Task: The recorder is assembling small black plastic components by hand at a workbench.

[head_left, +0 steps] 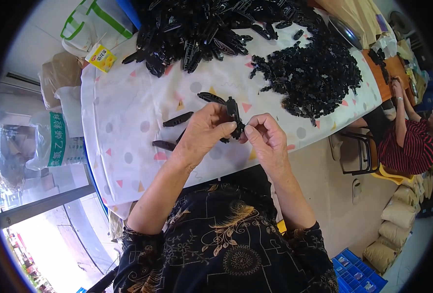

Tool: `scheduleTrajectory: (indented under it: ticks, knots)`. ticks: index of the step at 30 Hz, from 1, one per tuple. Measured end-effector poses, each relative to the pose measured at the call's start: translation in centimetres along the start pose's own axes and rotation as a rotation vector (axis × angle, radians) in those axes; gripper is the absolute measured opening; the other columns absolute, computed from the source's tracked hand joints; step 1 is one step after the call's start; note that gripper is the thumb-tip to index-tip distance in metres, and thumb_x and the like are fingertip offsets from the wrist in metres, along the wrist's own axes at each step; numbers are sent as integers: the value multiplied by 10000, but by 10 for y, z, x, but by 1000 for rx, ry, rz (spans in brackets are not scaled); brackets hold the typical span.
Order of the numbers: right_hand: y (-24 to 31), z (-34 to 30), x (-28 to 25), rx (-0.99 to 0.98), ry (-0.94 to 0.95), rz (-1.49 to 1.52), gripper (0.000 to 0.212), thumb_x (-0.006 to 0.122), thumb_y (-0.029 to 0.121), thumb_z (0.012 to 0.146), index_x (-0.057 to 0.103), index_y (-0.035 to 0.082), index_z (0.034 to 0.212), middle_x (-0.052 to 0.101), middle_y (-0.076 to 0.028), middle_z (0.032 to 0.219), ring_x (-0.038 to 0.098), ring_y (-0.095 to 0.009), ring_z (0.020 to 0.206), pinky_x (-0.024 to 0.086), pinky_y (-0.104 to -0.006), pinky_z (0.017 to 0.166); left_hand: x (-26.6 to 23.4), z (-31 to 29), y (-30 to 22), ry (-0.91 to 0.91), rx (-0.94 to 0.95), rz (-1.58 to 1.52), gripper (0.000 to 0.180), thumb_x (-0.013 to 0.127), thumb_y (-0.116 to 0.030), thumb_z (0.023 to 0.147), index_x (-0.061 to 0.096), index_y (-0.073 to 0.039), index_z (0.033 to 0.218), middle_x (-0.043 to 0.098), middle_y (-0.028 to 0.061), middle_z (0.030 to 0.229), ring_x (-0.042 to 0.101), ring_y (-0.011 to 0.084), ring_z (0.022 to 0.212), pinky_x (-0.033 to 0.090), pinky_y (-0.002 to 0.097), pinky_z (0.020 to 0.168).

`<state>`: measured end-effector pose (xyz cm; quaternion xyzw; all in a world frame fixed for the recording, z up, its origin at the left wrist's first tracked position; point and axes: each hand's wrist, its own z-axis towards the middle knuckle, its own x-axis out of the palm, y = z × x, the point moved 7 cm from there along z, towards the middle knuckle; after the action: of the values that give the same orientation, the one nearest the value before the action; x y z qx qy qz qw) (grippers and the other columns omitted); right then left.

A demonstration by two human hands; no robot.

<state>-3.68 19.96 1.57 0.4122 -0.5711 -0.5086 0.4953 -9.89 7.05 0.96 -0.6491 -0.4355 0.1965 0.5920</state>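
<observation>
Between thumb and fingers, my left hand point(202, 132) grips a black plastic part point(232, 108) with a narrow upright end, held just above the table's near edge. My right hand point(268, 139) is closed in a pinch at the lower right of that same part, thumb against forefinger. The fingertips hide most of the spot where the two hands meet. Close to my left hand lie loose long black pieces: one slim piece point(177, 119), another nearer me point(163, 145), and an oval one point(210, 98) just beyond the knuckles.
A heap of long black plastic parts point(192, 36) covers the table's far side. Right of it spreads a pile of small black pieces point(319, 73). The patterned tablecloth point(128, 97) lies beneath. A yellow packet point(100, 58) sits far left; a person in a striped top point(407, 149) sits at right.
</observation>
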Motion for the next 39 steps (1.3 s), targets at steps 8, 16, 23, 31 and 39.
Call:
scheduleTrajectory:
  ticks: [8,16,23,31,39]
  knots:
    - [15,-9,-7,-139,201,-319,66,592,22,866,545,21,912,561,-22,883,543,-120,796,455,-256,705,5,-14,14,56,-102,-162,207,602,-212,908,495,-61,1001,619,40,865,621,111,745,474,213,579]
    - [66,-8,12,-543,310,-899,164,715,17,681,598,69,784,505,-40,823,510,-212,761,407,-316,684,16,-16,19,98,-136,-80,150,518,-180,953,495,-52,1028,614,46,868,634,122,740,510,221,608]
    - [62,-2,24,-562,450,-1094,181,723,39,639,617,90,777,497,-9,780,500,-199,785,373,-327,710,16,-15,27,95,-202,20,128,477,-123,958,484,-29,1045,601,53,881,620,113,765,523,234,620]
    - [45,13,27,-542,487,-1031,168,726,48,657,617,79,782,501,-13,778,511,-205,800,382,-338,721,10,-15,31,150,70,357,344,530,57,856,378,21,1162,564,108,1010,611,170,906,504,306,797]
    - [35,34,29,-448,471,-1020,166,726,70,679,609,73,796,516,-46,772,549,-251,858,411,-373,796,-2,-11,32,36,-6,321,399,592,42,831,380,22,1168,569,105,1023,579,140,915,507,292,764]
